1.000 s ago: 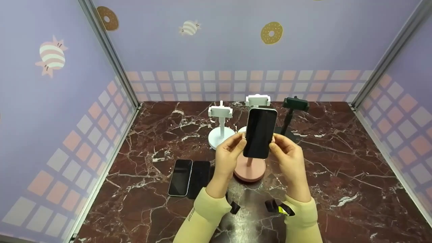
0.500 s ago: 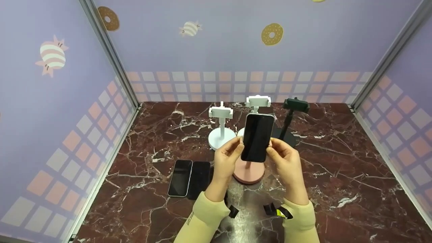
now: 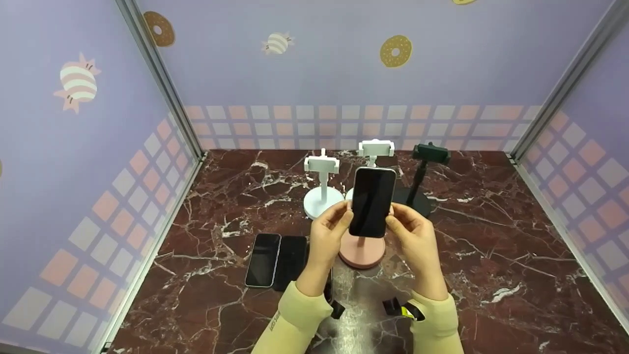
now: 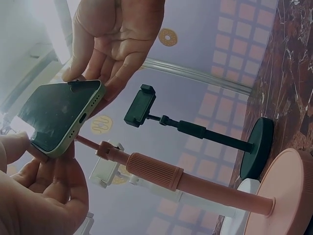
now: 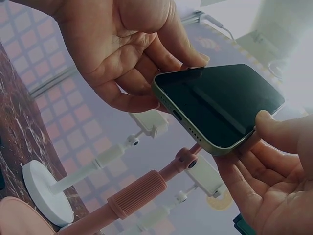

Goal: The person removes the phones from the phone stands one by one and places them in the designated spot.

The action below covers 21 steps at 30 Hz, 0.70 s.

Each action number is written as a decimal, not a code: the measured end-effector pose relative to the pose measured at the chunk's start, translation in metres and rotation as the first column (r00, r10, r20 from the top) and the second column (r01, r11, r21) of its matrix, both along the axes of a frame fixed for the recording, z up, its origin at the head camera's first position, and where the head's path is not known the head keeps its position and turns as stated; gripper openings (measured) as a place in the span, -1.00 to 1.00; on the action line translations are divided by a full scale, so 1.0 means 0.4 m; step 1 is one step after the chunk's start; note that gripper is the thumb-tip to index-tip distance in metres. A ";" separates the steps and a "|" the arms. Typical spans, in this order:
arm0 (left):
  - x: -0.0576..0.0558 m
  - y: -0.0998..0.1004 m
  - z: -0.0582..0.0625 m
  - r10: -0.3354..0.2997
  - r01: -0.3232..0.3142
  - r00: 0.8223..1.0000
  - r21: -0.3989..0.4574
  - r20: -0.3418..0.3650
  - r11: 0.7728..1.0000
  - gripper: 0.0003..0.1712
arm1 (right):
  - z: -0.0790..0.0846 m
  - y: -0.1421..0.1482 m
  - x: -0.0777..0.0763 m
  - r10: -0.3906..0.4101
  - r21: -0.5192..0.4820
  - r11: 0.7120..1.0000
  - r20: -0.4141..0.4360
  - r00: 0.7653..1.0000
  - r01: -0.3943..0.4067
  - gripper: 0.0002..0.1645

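A black-screened smartphone (image 3: 372, 201) with a pale green edge stands upright, tilted slightly, at the top of a pink phone stand (image 3: 362, 253). My left hand (image 3: 327, 238) pinches its left long side between thumb and fingers. On the opposite side my right hand (image 3: 416, 238) holds it the same way, thumb (image 5: 269, 127) at the front edge. Both wrist views show fingers curled behind the phone, around where the stand's clamp sits. The clamp is mostly hidden; the pink ribbed pole (image 4: 154, 170) rises to just behind the phone.
Behind stand two white phone stands (image 3: 323, 199) (image 3: 376, 148) and a dark one (image 3: 417, 179). Two smartphones (image 3: 263, 260) (image 3: 291, 263) lie side by side on the marbled table (image 3: 506, 236), left of the pink stand. Patterned panels (image 3: 319, 64) enclose the back and sides.
Both hands and the smartphone have come down and slightly left, settling lower in front of the pink stand. The hold on both sides stays the same.
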<state>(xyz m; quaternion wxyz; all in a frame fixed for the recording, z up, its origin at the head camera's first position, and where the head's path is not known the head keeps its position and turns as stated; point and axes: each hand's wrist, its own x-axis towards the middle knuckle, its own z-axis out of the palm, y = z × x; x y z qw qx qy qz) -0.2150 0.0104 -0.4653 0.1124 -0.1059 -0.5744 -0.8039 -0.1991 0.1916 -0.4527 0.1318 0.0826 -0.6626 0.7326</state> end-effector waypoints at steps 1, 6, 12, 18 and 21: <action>0.001 0.000 0.000 -0.001 0.001 1.000 -0.004 -0.003 1.000 -0.62 | 0.000 0.000 0.000 0.003 -0.004 1.000 0.001 1.000 -0.003 -0.61; 0.004 0.001 0.019 0.008 -0.012 0.999 -0.068 -0.052 0.998 -0.65 | -0.001 0.002 0.002 0.012 -0.012 1.000 -0.001 1.000 -0.012 -0.61; 0.004 0.015 0.067 0.113 -0.206 0.948 -0.304 -0.299 0.930 -0.45 | -0.001 0.003 0.003 0.013 -0.019 1.000 -0.004 1.000 -0.013 -0.61; -0.003 0.047 0.126 0.206 -0.593 0.759 -0.524 -0.618 0.612 -0.15 | 0.000 0.003 0.003 0.021 -0.026 0.999 -0.006 1.000 -0.022 -0.61; -0.010 0.061 0.143 0.222 -0.691 0.688 -0.532 -0.691 0.489 -0.12 | -0.004 0.003 0.002 0.023 -0.015 1.000 -0.007 1.000 -0.023 -0.59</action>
